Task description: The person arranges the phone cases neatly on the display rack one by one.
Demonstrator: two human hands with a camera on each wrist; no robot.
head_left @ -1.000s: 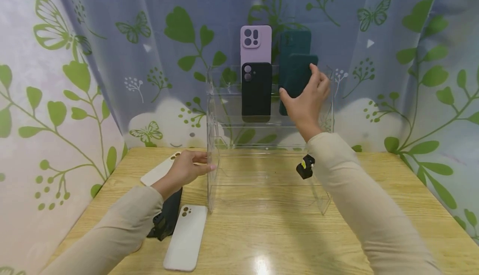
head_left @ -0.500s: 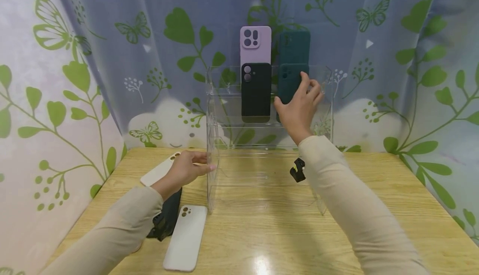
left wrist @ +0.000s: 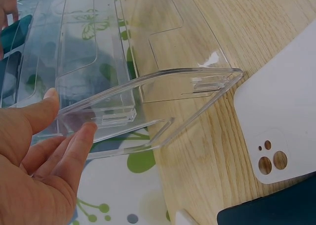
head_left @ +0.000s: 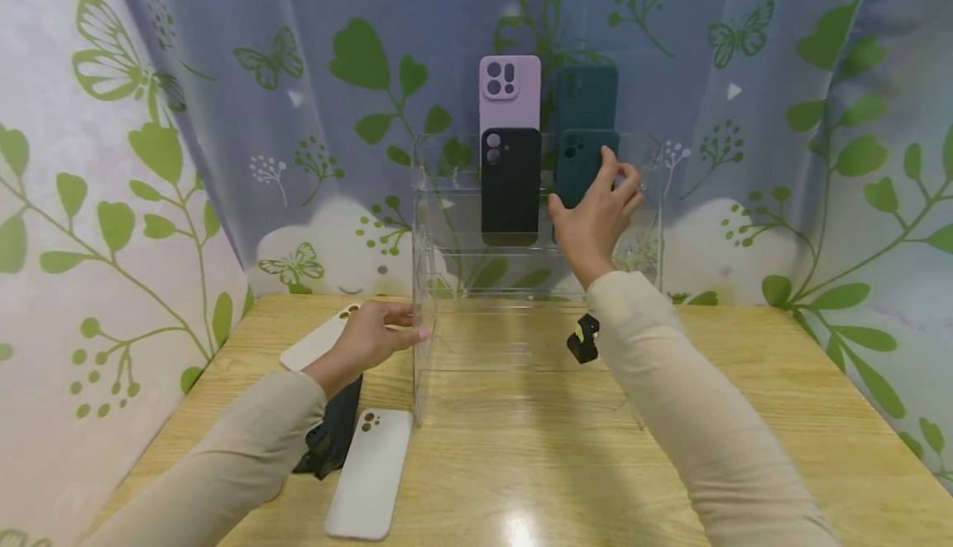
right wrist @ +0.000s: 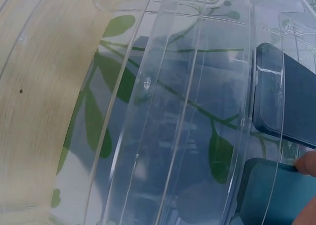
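My right hand (head_left: 599, 212) grips a teal phone case (head_left: 581, 162) by its sides, thumb on the left edge and fingers on the right. The case stands on the second tier of a clear stepped display rack (head_left: 421, 274), in front of a taller dark green case (head_left: 596, 92). Beside it a black phone case (head_left: 510, 183) stands in front of a lilac one (head_left: 521, 100). My left hand (head_left: 365, 344) pinches the rack's left side panel; in the left wrist view the thumb and fingers (left wrist: 76, 158) lie about its clear edge. The right wrist view shows the teal case's lower end (right wrist: 271, 190) behind the clear lip.
Left of the rack, a white phone case (head_left: 370, 472) lies flat on the wooden table (head_left: 476, 481). Another white case (head_left: 316, 344) and a dark case (head_left: 344, 419) lie partly under my left arm. A patterned curtain (head_left: 298, 141) hangs behind the rack.
My right hand has come down and left with the teal case, which was held higher and now stands on the tier in line with the green one. The left hand stays on the rack.
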